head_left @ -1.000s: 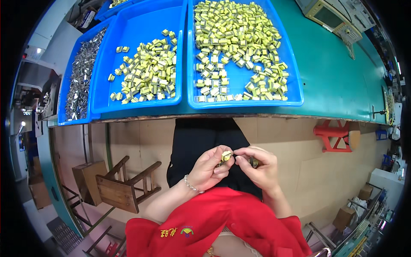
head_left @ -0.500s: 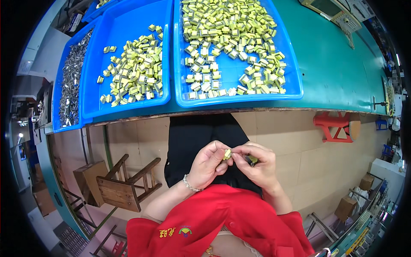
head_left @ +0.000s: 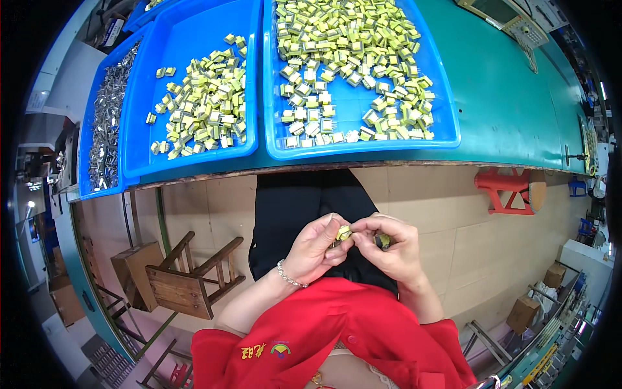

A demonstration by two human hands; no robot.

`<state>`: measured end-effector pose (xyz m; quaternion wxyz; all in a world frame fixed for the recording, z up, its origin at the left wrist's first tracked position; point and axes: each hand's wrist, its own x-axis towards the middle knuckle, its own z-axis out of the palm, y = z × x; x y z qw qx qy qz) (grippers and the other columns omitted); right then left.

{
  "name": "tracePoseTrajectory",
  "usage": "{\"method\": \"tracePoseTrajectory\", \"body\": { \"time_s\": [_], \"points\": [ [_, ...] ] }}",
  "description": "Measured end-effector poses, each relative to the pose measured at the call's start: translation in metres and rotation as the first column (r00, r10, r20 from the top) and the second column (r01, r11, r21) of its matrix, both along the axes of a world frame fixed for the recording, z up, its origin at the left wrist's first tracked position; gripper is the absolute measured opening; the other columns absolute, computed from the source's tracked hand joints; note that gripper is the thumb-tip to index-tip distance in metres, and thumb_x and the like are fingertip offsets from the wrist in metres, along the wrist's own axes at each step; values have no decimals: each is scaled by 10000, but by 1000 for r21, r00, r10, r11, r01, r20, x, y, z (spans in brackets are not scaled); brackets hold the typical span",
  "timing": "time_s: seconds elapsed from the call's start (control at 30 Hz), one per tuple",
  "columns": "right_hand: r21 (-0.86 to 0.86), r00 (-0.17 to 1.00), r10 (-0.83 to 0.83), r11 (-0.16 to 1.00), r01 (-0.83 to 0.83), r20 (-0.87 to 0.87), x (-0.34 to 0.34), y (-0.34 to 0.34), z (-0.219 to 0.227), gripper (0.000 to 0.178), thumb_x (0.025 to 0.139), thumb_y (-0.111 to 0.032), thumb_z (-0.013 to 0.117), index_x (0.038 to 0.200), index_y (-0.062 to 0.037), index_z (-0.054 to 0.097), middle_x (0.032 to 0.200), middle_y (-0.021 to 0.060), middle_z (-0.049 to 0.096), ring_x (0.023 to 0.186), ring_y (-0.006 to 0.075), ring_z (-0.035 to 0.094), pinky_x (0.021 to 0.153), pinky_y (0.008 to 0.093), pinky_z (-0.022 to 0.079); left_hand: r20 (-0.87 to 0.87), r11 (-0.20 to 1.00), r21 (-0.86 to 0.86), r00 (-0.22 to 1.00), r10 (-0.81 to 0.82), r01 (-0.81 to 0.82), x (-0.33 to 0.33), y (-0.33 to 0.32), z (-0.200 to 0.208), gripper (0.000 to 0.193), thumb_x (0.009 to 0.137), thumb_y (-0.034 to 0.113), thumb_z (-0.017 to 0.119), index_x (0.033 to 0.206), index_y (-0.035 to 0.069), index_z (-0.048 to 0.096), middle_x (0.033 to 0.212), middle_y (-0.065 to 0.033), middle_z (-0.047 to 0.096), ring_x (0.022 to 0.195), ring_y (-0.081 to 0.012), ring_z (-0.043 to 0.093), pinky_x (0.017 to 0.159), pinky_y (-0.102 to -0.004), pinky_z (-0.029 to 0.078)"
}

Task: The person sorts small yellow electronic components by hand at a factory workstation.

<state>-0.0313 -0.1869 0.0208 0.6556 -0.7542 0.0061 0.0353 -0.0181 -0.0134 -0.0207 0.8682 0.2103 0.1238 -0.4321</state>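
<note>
My left hand, with a bead bracelet at the wrist, pinches a small yellow-taped transformer between thumb and fingers above my lap. Close against it, my right hand has its thumb and index finger pressed together at the transformer's right side. Whether something thin lies between those fingertips I cannot make out. A second yellow and dark transformer is tucked in the curled fingers of the right hand. Past the bench edge, a large blue tray and a narrower blue tray hold many similar transformers.
A slim blue bin of shiny metal clips stands at the far left. The green bench runs across in front of me. A wooden stool and a cardboard box are at left, a red stool at right.
The transformer in my left hand has turned slightly between the fingers. Both hands stay together in nearly the same place; the trays look unchanged.
</note>
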Motion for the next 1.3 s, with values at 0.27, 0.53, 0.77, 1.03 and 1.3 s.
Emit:
{"method": "tracePoseTrajectory", "body": {
  "time_s": [0.27, 0.53, 0.77, 1.03, 1.3],
  "points": [
    [64, 999, 37, 997, -36, -19, 0, 0, -2, 141, 746, 39, 733, 878, 22, 686, 731, 56, 626, 647, 100, 565, 578, 230, 435, 75, 999, 44, 997, -6, 2, -1, -1, -2, 303, 1013, 340, 463, 1007, 43, 524, 773, -30, 531, 538, -28, 366, 500, -171, 309],
    [143, 997, 40, 989, -30, -71, -2, -2, -3, 144, 764, 36, 734, 891, 19, 669, 780, 34, 625, 692, 82, 566, 607, 219, 437, -73, 991, -130, 997, -22, 12, 0, 0, -4, 302, 1016, 346, 454, 1022, 54, 532, 810, -22, 536, 555, -19, 362, 484, -164, 292],
    [108, 992, -28, 993, 41, -127, -5, -9, -4, 212, 830, 45, 677, 1038, 44, 637, 948, 61, 631, 856, 108, 600, 758, 237, 478, -240, 979, -185, 970, 35, -81, 2, -1, -8, 396, 1028, 381, 391, 1161, 34, 528, 846, -20, 500, 564, -30, 357, 480, -165, 289],
    [-453, 986, 39, 891, 38, 160, -4, -3, 2, 198, 735, -21, 760, 916, 17, 691, 759, 126, 682, 670, 241, 656, 670, 321, 497, -217, 973, -135, 964, 156, -188, -1, -5, -11, 357, 1007, 359, 445, 1174, 61, 551, 940, -39, 554, 631, -46, 383, 500, -163, 308],
    [-542, 981, 66, 839, 44, 182, -4, 1, 3, 200, 710, -48, 775, 884, 2, 691, 715, 113, 663, 645, 269, 631, 626, 348, 466, 69, 979, -54, 977, 201, -198, -3, -5, -17, 325, 943, 309, 576, 1161, 69, 601, 998, -33, 577, 659, -50, 399, 533, -180, 318]
  ]
}}
